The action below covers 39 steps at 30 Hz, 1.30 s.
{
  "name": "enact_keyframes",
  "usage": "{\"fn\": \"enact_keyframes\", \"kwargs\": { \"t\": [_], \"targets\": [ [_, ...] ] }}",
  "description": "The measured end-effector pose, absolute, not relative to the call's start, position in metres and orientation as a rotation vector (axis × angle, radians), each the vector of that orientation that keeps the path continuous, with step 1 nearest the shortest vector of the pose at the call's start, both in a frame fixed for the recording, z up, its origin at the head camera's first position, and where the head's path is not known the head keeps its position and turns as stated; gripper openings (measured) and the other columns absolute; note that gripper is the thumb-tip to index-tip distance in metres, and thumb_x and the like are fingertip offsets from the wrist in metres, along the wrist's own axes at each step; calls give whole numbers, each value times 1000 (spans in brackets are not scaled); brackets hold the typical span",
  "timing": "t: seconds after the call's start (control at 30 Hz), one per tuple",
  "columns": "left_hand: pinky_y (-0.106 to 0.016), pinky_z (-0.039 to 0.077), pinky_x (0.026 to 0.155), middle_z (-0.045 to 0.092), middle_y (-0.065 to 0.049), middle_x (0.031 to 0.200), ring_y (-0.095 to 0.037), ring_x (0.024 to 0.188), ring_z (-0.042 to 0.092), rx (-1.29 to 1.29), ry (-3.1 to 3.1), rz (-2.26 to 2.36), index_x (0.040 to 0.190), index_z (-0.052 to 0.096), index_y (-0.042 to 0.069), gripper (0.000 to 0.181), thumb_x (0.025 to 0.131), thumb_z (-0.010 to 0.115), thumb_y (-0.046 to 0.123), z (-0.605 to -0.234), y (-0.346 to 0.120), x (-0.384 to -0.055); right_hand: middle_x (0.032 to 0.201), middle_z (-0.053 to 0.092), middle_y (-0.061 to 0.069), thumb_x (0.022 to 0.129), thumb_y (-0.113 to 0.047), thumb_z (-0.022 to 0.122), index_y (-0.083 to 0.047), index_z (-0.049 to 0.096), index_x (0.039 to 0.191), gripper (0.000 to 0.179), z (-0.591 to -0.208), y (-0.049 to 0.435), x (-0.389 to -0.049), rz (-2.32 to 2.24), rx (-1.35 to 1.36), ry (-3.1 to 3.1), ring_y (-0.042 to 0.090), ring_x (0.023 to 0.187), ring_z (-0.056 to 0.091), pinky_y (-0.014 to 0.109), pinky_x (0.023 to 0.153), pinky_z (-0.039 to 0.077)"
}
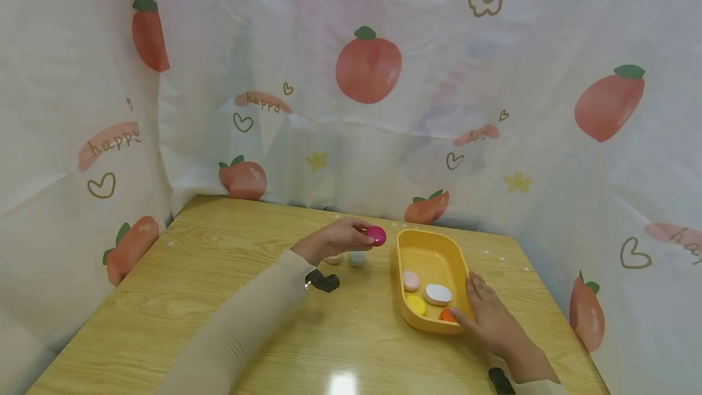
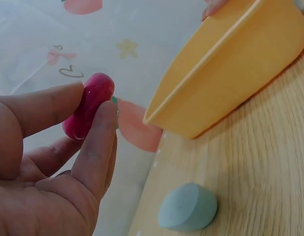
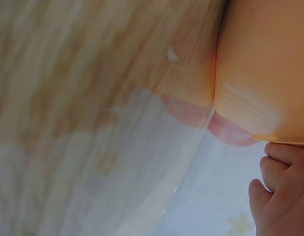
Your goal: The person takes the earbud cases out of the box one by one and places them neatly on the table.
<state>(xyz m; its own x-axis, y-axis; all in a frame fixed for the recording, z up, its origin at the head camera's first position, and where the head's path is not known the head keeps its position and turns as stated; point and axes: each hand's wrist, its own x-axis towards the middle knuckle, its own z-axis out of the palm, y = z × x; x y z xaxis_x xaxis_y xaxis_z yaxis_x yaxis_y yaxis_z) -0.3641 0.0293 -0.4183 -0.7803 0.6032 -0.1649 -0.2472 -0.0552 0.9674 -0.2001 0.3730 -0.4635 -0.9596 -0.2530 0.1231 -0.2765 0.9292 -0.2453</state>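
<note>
My left hand (image 1: 345, 235) pinches a smooth magenta rounded disc (image 1: 375, 236) between thumb and fingers, above the table and left of a yellow plastic basin (image 1: 404, 313). In the left wrist view the disc (image 2: 90, 105) is tilted on edge. My right hand (image 1: 496, 322) rests at the basin's right rim, fingers fairly straight and thumb reaching over the edge. Inside the basin lie a pale pink disc (image 1: 411, 281), a white oval block (image 1: 438, 294), a yellow disc (image 1: 416, 305) and an orange piece (image 1: 447, 315), partly hidden by the thumb.
A pale green round block (image 2: 188, 207) stands on the wooden table (image 1: 307, 340) below my left hand. Beside it a pinkish block (image 1: 333, 259) is partly covered by that hand. White cloth (image 1: 307, 35) printed with fruit surrounds the back and sides.
</note>
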Motion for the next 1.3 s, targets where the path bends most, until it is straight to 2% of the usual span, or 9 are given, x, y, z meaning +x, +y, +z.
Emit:
{"fn": "enact_keyframes", "kwargs": {
  "t": [0.13, 0.37, 0.53, 0.67, 0.8, 0.9, 1.03, 1.3],
  "targets": [
    [-43, 46, 97, 57, -22, 122, -28, 104, 63, 388, 1653, 1892, 135, 46, -11, 46, 91, 60, -9, -421, 18, -365, 156, 11, 30, 99, -47, 51, 15, 21, 146, 83, -463, 373, -201, 403, 407, -3000, 45, 142, 10, 56, 115, 10],
    [-36, 52, 90, 55, -23, 126, -29, 108, 61, 396, 1711, 1877, 136, 46, -10, 47, 91, 60, -9, -427, -2, -363, 156, 10, 30, 100, -47, 50, 14, 19, 147, 83, -463, 372, -201, 418, 395, -3012, 45, 142, 10, 49, 117, 3],
    [-33, 52, 90, 55, -22, 126, -27, 107, 61, 419, 1724, 1851, 136, 45, -10, 48, 91, 61, -8, -430, -17, -364, 156, 11, 30, 99, -48, 49, 14, 19, 147, 84, -465, 373, -202, 408, 389, -3012, 45, 142, 10, 53, 116, 7],
    [-34, 53, 89, 56, -21, 123, -26, 103, 63, 386, 1763, 1827, 133, 49, -10, 44, 91, 61, -9, -434, -26, -366, 156, 11, 30, 99, -48, 50, 14, 20, 147, 84, -465, 373, -203, 406, 393, -3005, 45, 142, 10, 54, 115, 9],
    [-36, 53, 89, 56, -21, 123, -26, 101, 63, 376, 1788, 1813, 132, 51, -10, 42, 91, 60, -9, -440, -32, -369, 156, 10, 30, 100, -48, 50, 14, 19, 147, 84, -466, 373, -201, 432, 390, -3008, 45, 143, 9, 48, 117, 3],
    [-36, 53, 88, 56, -22, 122, -25, 99, 63, 385, 1797, 1821, 131, 50, -11, 41, 91, 59, -10, -445, -33, -373, 156, 10, 30, 99, -48, 50, 14, 19, 147, 84, -466, 375, -202, 437, 387, -3005, 45, 143, 9, 53, 116, 7],
    [-36, 53, 88, 56, -22, 122, -24, 98, 62, 383, 1796, 1827, 131, 50, -12, 42, 90, 59, -11, -453, -40, -374, 156, 13, 29, 98, -50, 51, 14, 23, 146, 85, -466, 375, -200, 418, 370, -3001, 46, 142, 12, 63, 109, 19],
    [-38, 50, 94, 56, -21, 126, -28, 108, 60, 373, 1831, 1768, 133, 50, -9, 42, 92, 59, -7, -452, -59, -373, 156, 14, 28, 98, -49, 52, 14, 24, 146, 84, -466, 375, -198, 387, 366, -2987, 44, 142, 13, 63, 108, 21]
  ]
}}
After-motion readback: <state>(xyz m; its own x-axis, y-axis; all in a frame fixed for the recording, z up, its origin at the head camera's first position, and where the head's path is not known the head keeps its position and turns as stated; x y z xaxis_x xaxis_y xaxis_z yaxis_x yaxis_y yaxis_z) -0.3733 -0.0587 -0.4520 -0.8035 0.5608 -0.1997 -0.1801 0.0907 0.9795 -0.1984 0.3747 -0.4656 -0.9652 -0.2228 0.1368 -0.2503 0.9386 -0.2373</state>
